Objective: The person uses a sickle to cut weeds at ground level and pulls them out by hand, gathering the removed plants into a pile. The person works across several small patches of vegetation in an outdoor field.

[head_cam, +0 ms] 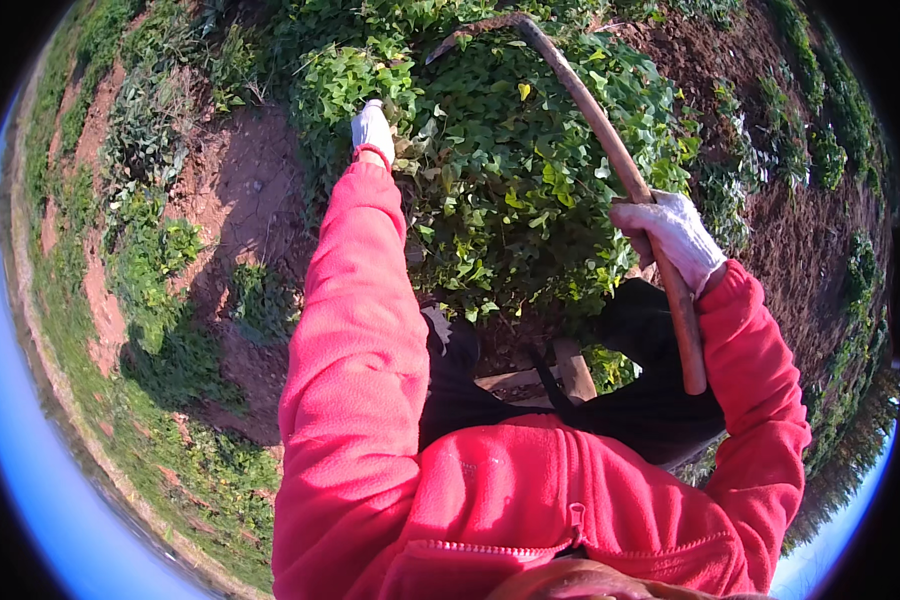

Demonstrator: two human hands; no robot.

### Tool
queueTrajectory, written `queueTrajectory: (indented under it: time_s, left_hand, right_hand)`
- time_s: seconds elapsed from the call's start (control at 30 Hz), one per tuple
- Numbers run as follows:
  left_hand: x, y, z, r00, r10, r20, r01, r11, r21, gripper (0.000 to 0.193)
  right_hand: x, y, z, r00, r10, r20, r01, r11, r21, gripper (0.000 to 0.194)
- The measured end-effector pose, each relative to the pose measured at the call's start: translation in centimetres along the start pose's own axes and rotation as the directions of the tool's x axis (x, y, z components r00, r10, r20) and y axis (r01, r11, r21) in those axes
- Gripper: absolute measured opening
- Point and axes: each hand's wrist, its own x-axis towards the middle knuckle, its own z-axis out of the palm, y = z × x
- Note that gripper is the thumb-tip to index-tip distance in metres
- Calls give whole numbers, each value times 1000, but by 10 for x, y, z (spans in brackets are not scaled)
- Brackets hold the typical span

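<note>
My right hand (671, 236), in a white knit glove, is closed around the wooden handle of a long-handled sickle (596, 112). The handle's butt end lies beside my right forearm, and its narrow, rusty blade (469, 34) curves left over the far leaves. My left hand (373, 127), also gloved in white, reaches out to the left edge of a dense mound of leafy green vines (510, 165). It touches the foliage there. Its fingers point away and are hidden, so any stem in them cannot be seen.
A low wooden stool frame (570, 367) shows between my black-trousered legs. Bare reddish soil (259, 172) lies left of the mound, with tilled brown earth (795, 225) to the right. More green plants (150, 277) grow in rows on the left.
</note>
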Motion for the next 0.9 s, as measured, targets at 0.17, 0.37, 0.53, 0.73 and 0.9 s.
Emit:
queueTrajectory:
  time_s: [0.17, 0.37, 0.53, 0.73, 0.9]
  left_hand:
    - [-41, 0, 2, 996, 83, -41, -82, 996, 43, 38]
    - [-100, 42, 33, 601, 643, 474, -621, 749, -229, 27]
    - [-180, 116, 48, 855, 281, 437, -105, 917, -385, 23]
    - [-232, 159, -8, 738, 506, 446, -236, 813, -532, 22]
    - [-231, 160, -53, 662, 524, 536, -154, 795, -587, 23]
  right_hand:
    - [-8, -2, -4, 1000, -12, 25, 11, 1000, 15, 29]
    - [-12, 2, -5, 999, -11, 32, 10, 999, 48, 28]
    - [-19, 14, -4, 994, -108, 2, 108, 994, 17, 29]
    - [-35, 21, -4, 988, -155, -15, 156, 985, 73, 28]
    - [-27, 23, -5, 985, -168, -44, 170, 983, 64, 30]
